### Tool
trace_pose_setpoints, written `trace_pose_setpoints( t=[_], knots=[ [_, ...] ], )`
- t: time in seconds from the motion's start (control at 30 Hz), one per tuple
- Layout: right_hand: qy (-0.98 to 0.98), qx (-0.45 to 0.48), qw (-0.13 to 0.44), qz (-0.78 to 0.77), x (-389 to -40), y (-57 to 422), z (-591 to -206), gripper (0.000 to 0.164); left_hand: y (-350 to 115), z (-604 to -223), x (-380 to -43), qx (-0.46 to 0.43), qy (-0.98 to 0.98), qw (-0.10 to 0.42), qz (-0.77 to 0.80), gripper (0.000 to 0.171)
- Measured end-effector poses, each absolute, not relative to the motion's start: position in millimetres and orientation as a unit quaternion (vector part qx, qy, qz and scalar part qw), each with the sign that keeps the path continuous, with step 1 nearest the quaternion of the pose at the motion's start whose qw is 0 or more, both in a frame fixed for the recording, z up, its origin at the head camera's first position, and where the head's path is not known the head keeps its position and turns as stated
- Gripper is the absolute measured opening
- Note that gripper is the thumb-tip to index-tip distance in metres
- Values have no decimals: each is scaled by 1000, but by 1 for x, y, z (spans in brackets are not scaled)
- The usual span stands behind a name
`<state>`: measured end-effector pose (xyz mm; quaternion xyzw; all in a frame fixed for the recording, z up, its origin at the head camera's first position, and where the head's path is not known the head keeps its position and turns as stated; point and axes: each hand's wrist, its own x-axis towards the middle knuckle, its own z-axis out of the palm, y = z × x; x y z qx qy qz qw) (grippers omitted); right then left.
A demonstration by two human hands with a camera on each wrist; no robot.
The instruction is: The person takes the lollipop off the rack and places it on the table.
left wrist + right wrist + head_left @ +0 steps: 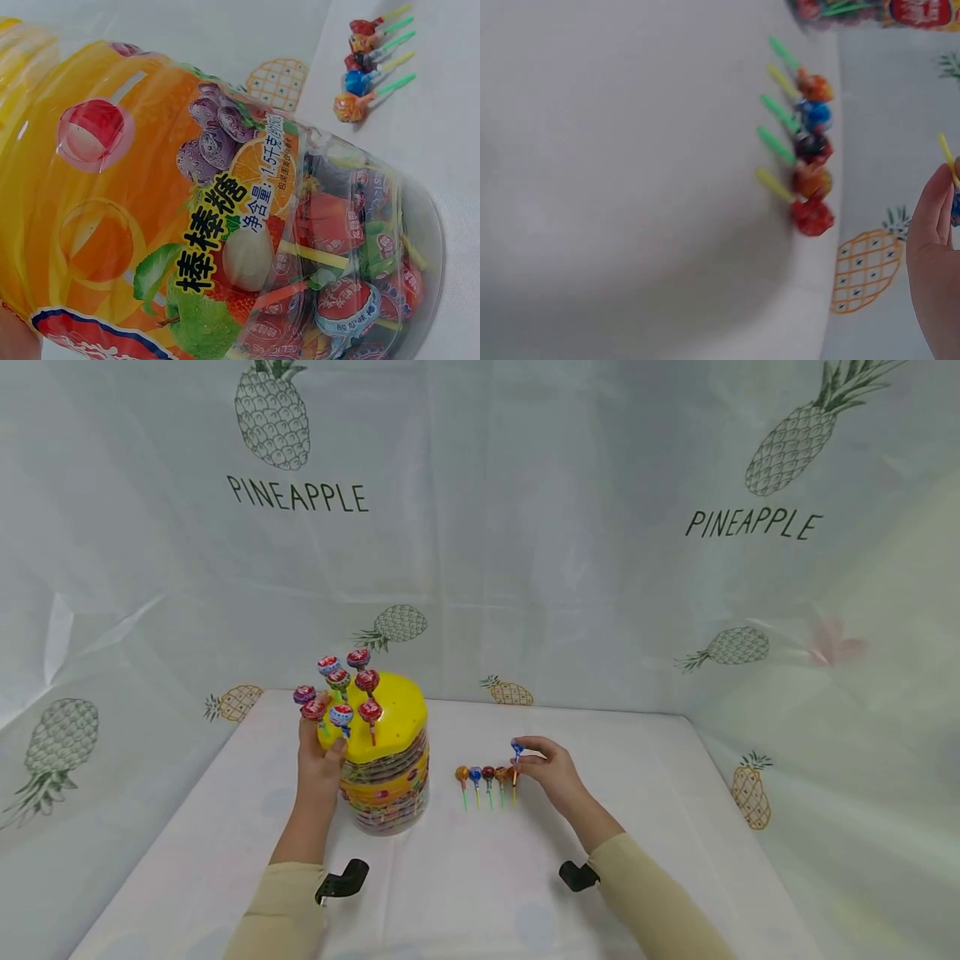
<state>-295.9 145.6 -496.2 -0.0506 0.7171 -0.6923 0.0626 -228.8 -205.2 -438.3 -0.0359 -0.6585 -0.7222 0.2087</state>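
Observation:
A clear candy jar (384,797) with a yellow lid (402,714) stands on the table at left of centre, lollipops inside it. Several wrapped lollipops (367,681) stick up from the lid. My left hand (318,772) grips the jar's upper left side, thumb in front; its other fingers are partly hidden behind the lollipops. Printed fruit covers the jar's label (150,187) in the left wrist view. My right hand (553,777) pinches a blue-wrapped lollipop (517,746) by its yellow stick (946,150), head upward, above the right end of a row of lollipops (489,774).
The row lies right of the jar, heads away from me, sticks toward me. A white cloth covers the table (465,893). Behind it hangs a pale curtain (525,568) with pineapple prints. Black wrist mounts (343,881) sit at both sleeves.

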Motion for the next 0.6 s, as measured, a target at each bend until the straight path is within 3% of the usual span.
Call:
trace_pose_setpoints(
  t=[0.27, 0.6],
  knots=[
    [743, -27, 77, -664, -296, 160, -515, 43, -207, -438, -228, -18, -679, 197, -707, 76],
    [792, -20, 78, -605, -305, 165, -534, 42, -208, -437, -227, -22, -676, 201, -709, 66]
  ],
)
